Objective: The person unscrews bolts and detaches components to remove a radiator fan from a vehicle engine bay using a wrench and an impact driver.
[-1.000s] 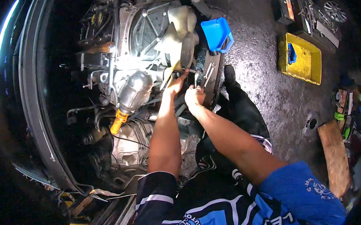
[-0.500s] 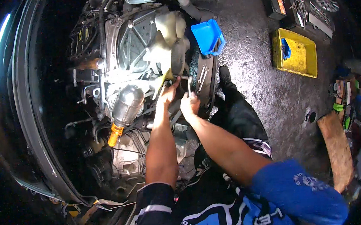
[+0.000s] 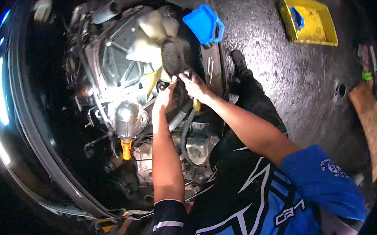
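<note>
Both my hands are close together at the underside of a cooling fan [image 3: 149, 50] with pale blades, in an open engine bay. The fan's dark ribbed hub [image 3: 174, 56] sits just above my fingers. My left hand [image 3: 164, 98] has its fingers closed in a pinch below the hub, beside a yellowish blade [image 3: 152, 80]. My right hand [image 3: 196, 87] is curled at the hub's lower right edge. What either hand grips is small, dark and mostly hidden. Two wrenches [image 3: 210, 70] lie on the ledge to the right of my right hand.
A caged work lamp [image 3: 127, 119] with an orange handle lies on the engine at left. A blue bin [image 3: 203, 24] rests on the ledge beyond the wrenches. On the wet floor stands a yellow crate [image 3: 329, 31]; a brown board [image 3: 369, 126] lies at far right.
The wrench that was in my right hand no longer shows there. My right hand has moved up against the fan hub, beside my left. The whole view has shifted.
</note>
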Tool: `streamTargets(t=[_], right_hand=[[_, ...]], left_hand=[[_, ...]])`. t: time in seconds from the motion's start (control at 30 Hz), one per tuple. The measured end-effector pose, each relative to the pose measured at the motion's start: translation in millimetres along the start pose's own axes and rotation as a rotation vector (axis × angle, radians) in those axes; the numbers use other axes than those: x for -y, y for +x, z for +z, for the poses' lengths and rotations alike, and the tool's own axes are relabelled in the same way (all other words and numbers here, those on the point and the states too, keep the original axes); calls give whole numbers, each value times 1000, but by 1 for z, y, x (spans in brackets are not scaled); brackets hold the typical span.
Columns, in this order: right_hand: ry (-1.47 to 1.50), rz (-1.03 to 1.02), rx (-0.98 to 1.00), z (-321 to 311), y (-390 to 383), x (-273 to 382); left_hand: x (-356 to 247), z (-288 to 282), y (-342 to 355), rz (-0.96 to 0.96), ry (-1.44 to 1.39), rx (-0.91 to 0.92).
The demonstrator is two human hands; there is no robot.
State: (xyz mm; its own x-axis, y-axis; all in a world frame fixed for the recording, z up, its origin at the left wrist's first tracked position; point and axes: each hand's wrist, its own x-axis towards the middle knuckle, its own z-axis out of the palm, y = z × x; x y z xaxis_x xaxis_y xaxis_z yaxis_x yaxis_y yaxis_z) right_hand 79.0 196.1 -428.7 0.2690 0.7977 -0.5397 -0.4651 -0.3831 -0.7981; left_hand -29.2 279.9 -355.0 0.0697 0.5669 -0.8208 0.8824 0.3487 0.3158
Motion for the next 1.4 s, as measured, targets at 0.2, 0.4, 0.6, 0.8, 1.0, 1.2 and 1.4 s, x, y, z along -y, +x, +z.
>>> streamTargets(t=[0.2, 0.4, 0.6, 0.8, 1.0, 1.2, 1.4], right_hand=[[-1263, -1002, -386, -27, 8, -40], [121, -119, -253, -35, 17, -14], [184, 24, -37, -25, 29, 38], [165, 103, -14, -26, 35, 28], [182, 55, -91, -31, 39, 6], [137, 107, 1, -33, 32, 9], [196, 170, -32, -24, 42, 28]], left_hand=[[-3, 8, -4, 92, 185, -174], [-11, 22, 7, 97, -83, -121], [3, 16, 13, 186, -153, -88], [-18, 21, 3, 41, -118, -69], [-23, 20, 0, 4, -158, -44], [-34, 27, -2, -27, -150, -85], [-28, 19, 1, -87, -112, -177]])
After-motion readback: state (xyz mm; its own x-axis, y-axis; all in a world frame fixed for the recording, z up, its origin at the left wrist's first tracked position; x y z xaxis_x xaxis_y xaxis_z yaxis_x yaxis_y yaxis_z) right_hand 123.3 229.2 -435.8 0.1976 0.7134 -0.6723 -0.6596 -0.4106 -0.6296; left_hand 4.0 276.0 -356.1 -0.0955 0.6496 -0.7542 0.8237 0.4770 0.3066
